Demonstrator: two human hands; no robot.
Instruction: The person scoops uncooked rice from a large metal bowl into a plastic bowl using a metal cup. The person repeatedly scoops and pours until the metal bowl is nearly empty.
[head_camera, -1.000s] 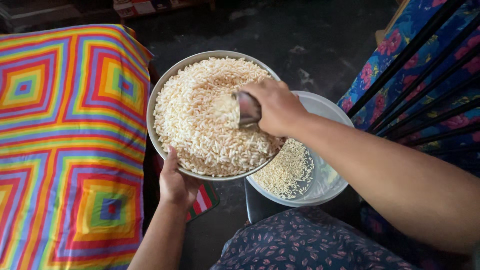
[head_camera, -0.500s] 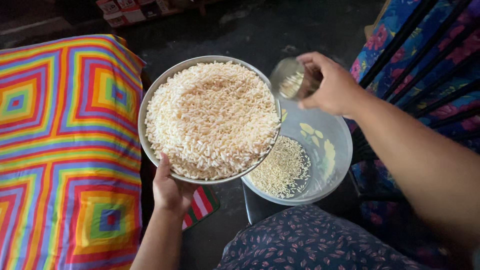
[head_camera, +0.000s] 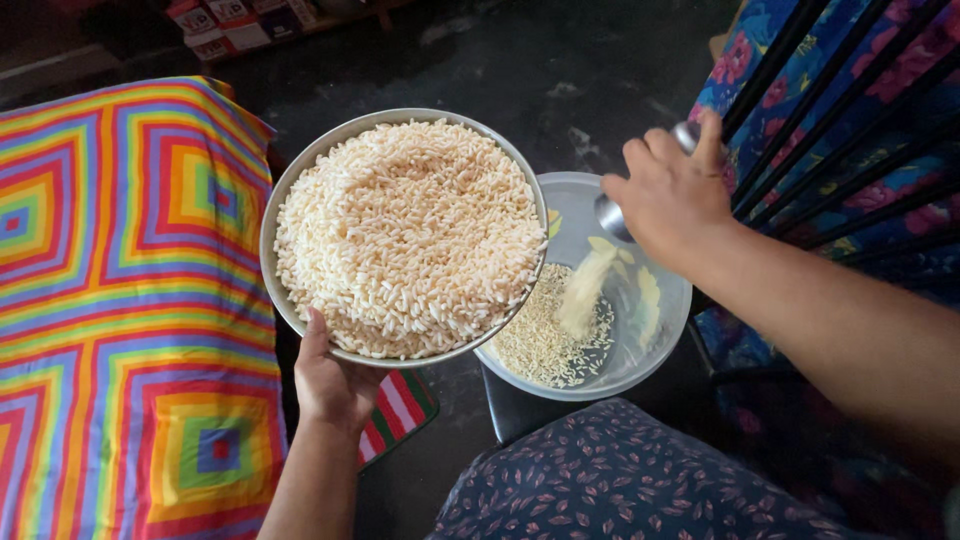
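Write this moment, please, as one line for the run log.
left hand: holds metal bowl of puffed rice | right hand: tips small metal cup, grains falling into plastic tub

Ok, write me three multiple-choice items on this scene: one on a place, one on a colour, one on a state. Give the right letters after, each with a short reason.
1. Where is the clear plastic bowl?
A. On the striped cloth
B. Beside and partly under the metal bowl
C. Upside down on the floor

2. What colour is the puffed rice in the metal bowl?
A. Pale cream
B. Dark brown
C. Green

3. What is the small metal cup in the right hand doing?
A. Standing upright and full
B. Lying in the metal bowl
C. Tipped, with grain falling out

Answers: 1 B, its rim disappears below the metal bowl's right edge. 2 A, the heap is whitish cream throughout. 3 C, a stream of grain drops from it into the clear bowl, while the left hand holds the metal bowl by its near rim.
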